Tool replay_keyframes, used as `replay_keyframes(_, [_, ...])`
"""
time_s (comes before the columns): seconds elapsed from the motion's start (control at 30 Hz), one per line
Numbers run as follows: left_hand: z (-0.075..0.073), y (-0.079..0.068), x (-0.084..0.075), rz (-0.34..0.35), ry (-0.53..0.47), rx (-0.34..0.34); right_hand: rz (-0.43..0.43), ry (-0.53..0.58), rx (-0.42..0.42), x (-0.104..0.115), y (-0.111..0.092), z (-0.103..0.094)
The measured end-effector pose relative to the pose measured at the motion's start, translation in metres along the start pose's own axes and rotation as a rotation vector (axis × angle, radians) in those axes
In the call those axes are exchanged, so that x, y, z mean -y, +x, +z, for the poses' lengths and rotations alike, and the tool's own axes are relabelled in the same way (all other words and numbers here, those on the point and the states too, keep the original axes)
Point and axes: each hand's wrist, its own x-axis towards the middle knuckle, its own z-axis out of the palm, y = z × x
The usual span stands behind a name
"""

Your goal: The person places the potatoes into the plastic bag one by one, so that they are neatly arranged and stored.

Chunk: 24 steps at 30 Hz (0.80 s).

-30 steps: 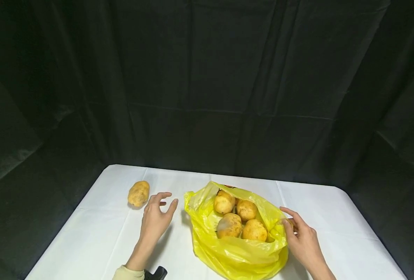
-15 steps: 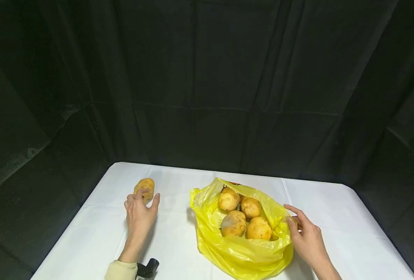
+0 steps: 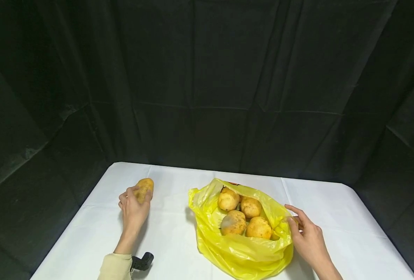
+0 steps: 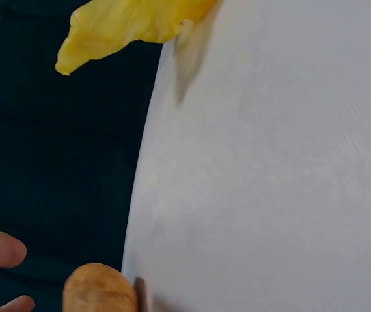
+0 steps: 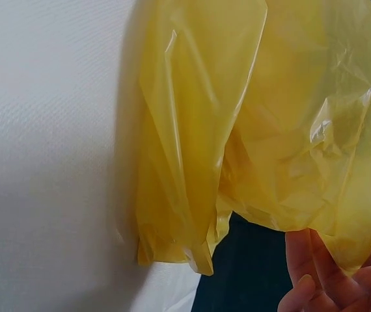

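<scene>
My left hand [image 3: 134,208] is right over a potato [image 3: 145,188] at the table's left back, its thumb and fingers spread about it. In the left wrist view, the fingertips [image 4: 8,250] are apart from that potato [image 4: 99,289]. A yellow plastic bag [image 3: 242,254] stands with its mouth open, and several potatoes [image 3: 258,228] show inside. My right hand [image 3: 306,239] pinches the right side of the bag's rim. Up close in the right wrist view, a corner of the thin bag [image 5: 289,117] comes down between the thumb and fingers [image 5: 325,270].
Everything stands on a table with a white cloth [image 3: 172,241]. Black curtains [image 3: 207,116] enclose it at the back and both sides. A black strap piece [image 3: 143,261] sits at my left wrist.
My left hand has moved leftward from beside the bag to the single potato, its fingers reaching around it. The right hand stays at the bag's rim.
</scene>
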Motion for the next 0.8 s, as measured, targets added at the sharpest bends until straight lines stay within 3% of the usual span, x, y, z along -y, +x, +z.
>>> replay_keyframes(0.23, [0.001, 0.013, 0.013, 0.009, -0.052, 0.089, 0.007, -0.003, -0.001, 0.0, 0.001, -0.001])
replay_keyframes(0.43, [-0.003, 0.021, 0.018, -0.014, -0.035, 0.154, 0.002, -0.01, -0.009, -0.001, 0.0, -0.001])
replay_keyframes(0.8, [-0.002, 0.03, 0.026, -0.063, -0.036, 0.176, 0.033, -0.027, 0.012, -0.002, -0.001, -0.001])
